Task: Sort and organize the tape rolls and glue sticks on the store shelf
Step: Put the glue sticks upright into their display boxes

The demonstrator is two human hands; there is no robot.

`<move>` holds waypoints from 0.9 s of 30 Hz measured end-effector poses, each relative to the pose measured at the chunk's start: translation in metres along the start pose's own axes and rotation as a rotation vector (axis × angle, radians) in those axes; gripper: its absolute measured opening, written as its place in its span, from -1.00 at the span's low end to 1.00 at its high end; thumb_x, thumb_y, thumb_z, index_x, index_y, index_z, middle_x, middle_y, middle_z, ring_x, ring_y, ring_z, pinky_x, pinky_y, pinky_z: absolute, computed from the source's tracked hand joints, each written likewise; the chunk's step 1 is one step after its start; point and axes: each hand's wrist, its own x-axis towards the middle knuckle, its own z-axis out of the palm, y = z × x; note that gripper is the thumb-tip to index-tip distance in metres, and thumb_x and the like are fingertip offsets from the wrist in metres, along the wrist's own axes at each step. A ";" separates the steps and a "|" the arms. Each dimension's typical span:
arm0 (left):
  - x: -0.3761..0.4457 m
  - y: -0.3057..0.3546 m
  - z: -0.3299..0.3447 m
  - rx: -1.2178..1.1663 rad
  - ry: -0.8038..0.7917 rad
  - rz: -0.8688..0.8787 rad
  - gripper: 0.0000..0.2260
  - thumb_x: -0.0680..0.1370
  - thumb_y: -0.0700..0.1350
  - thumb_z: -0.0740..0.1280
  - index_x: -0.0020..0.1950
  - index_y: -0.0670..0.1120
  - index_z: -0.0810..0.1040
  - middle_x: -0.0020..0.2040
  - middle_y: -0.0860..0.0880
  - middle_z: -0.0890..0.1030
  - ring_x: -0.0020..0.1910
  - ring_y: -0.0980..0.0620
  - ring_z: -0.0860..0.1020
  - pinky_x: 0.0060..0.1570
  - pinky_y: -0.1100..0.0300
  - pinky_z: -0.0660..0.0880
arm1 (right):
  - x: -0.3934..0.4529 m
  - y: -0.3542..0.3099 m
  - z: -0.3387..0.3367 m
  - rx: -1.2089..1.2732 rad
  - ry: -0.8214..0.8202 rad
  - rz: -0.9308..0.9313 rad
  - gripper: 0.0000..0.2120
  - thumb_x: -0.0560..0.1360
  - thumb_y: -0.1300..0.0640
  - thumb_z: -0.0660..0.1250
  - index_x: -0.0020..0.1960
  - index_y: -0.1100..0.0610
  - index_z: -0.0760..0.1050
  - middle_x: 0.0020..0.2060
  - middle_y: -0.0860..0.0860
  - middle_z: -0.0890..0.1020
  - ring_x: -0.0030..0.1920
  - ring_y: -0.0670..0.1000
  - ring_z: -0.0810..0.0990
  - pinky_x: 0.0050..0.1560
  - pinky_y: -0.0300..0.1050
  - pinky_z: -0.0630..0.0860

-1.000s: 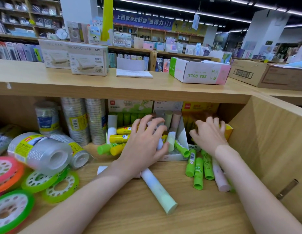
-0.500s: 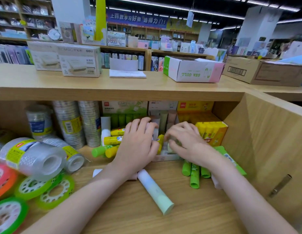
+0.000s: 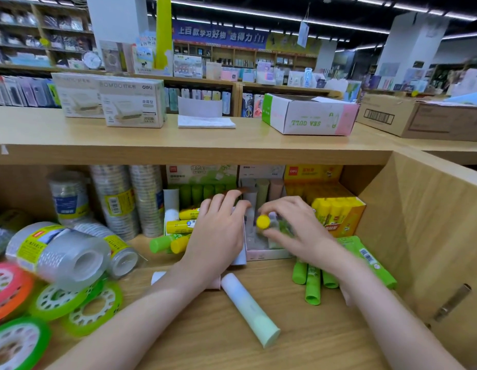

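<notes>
My right hand (image 3: 296,231) pinches a yellow-capped glue stick (image 3: 263,221) over a low pink-fronted display box (image 3: 266,254). My left hand (image 3: 218,231) rests on the left wall of that box, fingers curved over its top. Loose yellow and green glue sticks (image 3: 178,231) lie left of my left hand. Several green glue sticks (image 3: 313,283) lie under my right forearm. A long white-and-mint glue stick (image 3: 249,308) lies on the shelf board in front. Clear tape rolls (image 3: 61,252) and coloured tape rings (image 3: 80,303) crowd the left.
A yellow box of glue sticks (image 3: 339,212) stands at the back right, beside the wooden side wall (image 3: 429,236). Tall stacks of clear tape (image 3: 130,201) stand at the back left. The top shelf (image 3: 178,142) overhangs and carries several boxes.
My right hand moved left from the yellow box to the pink-fronted box and picked up a yellow-capped glue stick. My left hand has stayed on the box's left wall.
</notes>
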 end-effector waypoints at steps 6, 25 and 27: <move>-0.001 0.000 0.002 0.001 0.020 -0.008 -0.64 0.40 -0.19 0.03 0.01 -0.13 0.57 0.06 -0.13 0.54 -0.09 -0.13 0.52 -0.09 0.09 0.34 | -0.012 0.000 -0.021 0.373 0.529 0.183 -0.75 0.38 0.15 0.39 -0.07 0.02 0.33 -0.27 -0.04 0.57 -0.31 -0.11 0.50 -0.28 -0.18 0.47; -0.001 0.000 0.002 -0.030 0.035 0.017 -0.67 0.44 -0.12 0.06 0.03 -0.13 0.55 0.05 -0.13 0.54 -0.08 -0.12 0.51 -0.12 0.03 0.44 | -0.001 0.037 -0.005 -0.496 0.376 0.361 -0.79 0.41 0.30 0.30 0.05 0.23 0.52 -0.10 0.19 0.44 0.05 0.24 0.39 0.05 0.14 0.31; -0.002 0.000 0.003 -0.028 0.030 0.020 -0.67 0.44 -0.12 0.06 0.03 -0.14 0.55 0.06 -0.14 0.54 -0.08 -0.13 0.51 -0.11 0.02 0.44 | 0.001 0.034 -0.006 -0.513 0.308 0.423 -0.76 0.44 0.27 0.25 0.10 0.24 0.51 -0.06 0.21 0.45 0.12 0.25 0.36 0.15 0.16 0.25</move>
